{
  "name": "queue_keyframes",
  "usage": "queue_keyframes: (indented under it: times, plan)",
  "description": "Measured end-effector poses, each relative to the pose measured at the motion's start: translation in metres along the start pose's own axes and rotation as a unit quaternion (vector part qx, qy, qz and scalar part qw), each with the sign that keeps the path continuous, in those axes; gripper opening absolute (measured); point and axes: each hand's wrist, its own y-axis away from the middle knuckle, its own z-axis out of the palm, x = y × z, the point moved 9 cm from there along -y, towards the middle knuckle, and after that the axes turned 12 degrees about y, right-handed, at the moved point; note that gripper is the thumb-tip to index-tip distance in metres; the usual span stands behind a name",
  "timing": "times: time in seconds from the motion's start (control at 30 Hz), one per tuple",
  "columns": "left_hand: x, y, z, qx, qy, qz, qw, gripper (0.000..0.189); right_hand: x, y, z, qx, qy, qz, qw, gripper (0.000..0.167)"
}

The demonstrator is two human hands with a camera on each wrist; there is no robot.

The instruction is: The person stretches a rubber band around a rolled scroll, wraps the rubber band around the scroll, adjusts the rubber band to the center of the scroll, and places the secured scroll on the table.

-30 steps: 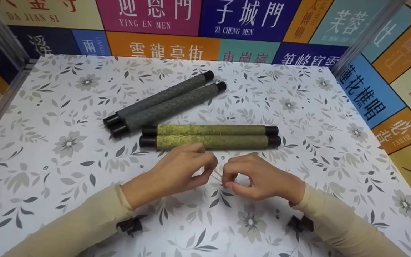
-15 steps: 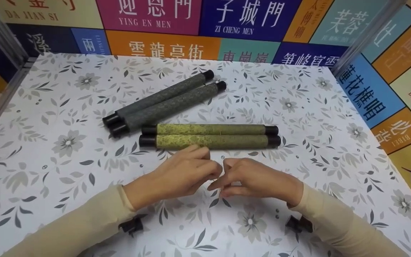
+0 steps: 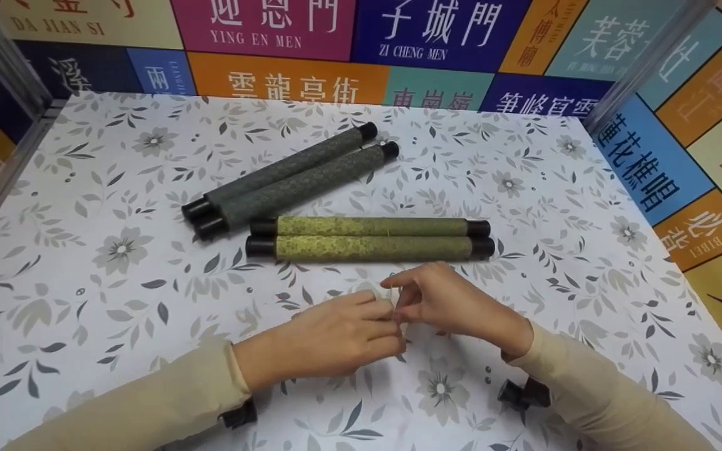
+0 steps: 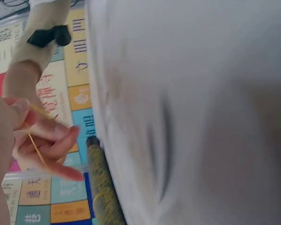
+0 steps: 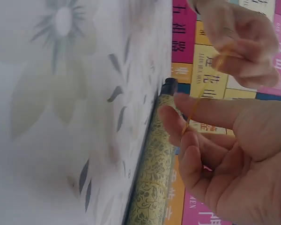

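A thin yellow rubber band (image 5: 195, 108) stretches between my two hands, just in front of the scroll rolls. My left hand (image 3: 329, 335), back facing up, pinches one end; the left wrist view shows the rubber band (image 4: 36, 149) running from its fingertips. The other end is held at the curled fingers of my right hand (image 3: 455, 304), whose index finger extends toward the left hand. Beyond them a green-gold patterned scroll (image 3: 367, 247) with black end knobs lies crosswise, its two rolls side by side. In the head view the band itself is barely visible.
Behind and left, a dark grey scroll (image 3: 304, 181) lies diagonally in two rolls, near the green one's left end. Floral white paper covers the table (image 3: 85, 188). Panels with coloured lettering (image 3: 273, 37) stand at the back and sides.
My left hand has shifted down and right, turning its back upward, away from the green scroll. My right fingers have changed position on the rubber band. Both scrolls lie as before.
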Motion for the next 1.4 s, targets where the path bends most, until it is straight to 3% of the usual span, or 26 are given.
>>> queue_keyframes:
  times: [0.13,0.23,0.3,0.37,0.47,0.53,0.6,0.77,0.97,1.03,1.1,1.23,1.4]
  plan:
    - [0.008,0.000,0.012,-0.046,0.000,0.012,0.9989,0.019,0.012,-0.002,-0.002,-0.006,-0.134,0.070,0.9885,0.043]
    - [0.009,-0.002,0.016,-0.061,0.009,0.009,0.9981,0.021,0.013,-0.002,-0.003,-0.003,-0.225,0.096,0.9695,0.045]
    - [0.010,-0.003,0.017,-0.062,0.015,0.007,0.9979,0.021,0.011,-0.002,-0.003,0.003,-0.253,0.102,0.9620,0.047]
    - [0.011,-0.004,0.016,-0.055,0.026,0.006,0.9981,0.021,0.006,-0.002,-0.003,0.014,-0.251,0.089,0.9639,0.049]
    - [0.009,-0.005,0.012,-0.030,0.061,-0.012,0.9976,0.023,-0.001,-0.001,-0.005,0.038,-0.185,0.051,0.9807,0.053]
    - [0.007,-0.003,0.007,-0.011,0.082,-0.025,0.9963,0.020,-0.006,0.001,-0.006,0.049,-0.110,0.023,0.9924,0.057]
    - [0.004,-0.001,0.003,0.003,0.096,-0.035,0.9947,0.017,-0.008,0.005,-0.006,0.052,-0.033,0.003,0.9981,0.062]
    - [-0.001,0.003,-0.007,-0.008,0.079,-0.047,0.9957,0.009,-0.010,0.014,-0.002,0.031,0.108,-0.028,0.9933,0.080]
    - [-0.016,0.010,-0.006,-0.065,0.013,-0.048,0.9966,0.010,-0.017,0.024,0.006,-0.021,0.179,-0.040,0.9829,0.097]
    - [-0.025,0.014,-0.005,-0.083,-0.006,-0.056,0.9950,0.013,-0.019,0.025,0.006,-0.028,0.189,-0.045,0.9805,0.087]
    - [-0.036,0.017,-0.005,-0.089,-0.019,-0.074,0.9931,0.014,-0.023,0.025,0.005,-0.025,0.197,-0.064,0.9781,0.063]
    - [-0.052,0.022,-0.011,-0.066,-0.010,-0.104,0.9923,0.016,-0.036,0.026,0.003,0.004,0.205,-0.125,0.9708,0.016]
    - [-0.049,0.018,-0.012,-0.054,-0.005,-0.085,0.9949,0.019,-0.049,0.028,0.008,-0.003,0.209,-0.170,0.9630,0.010]
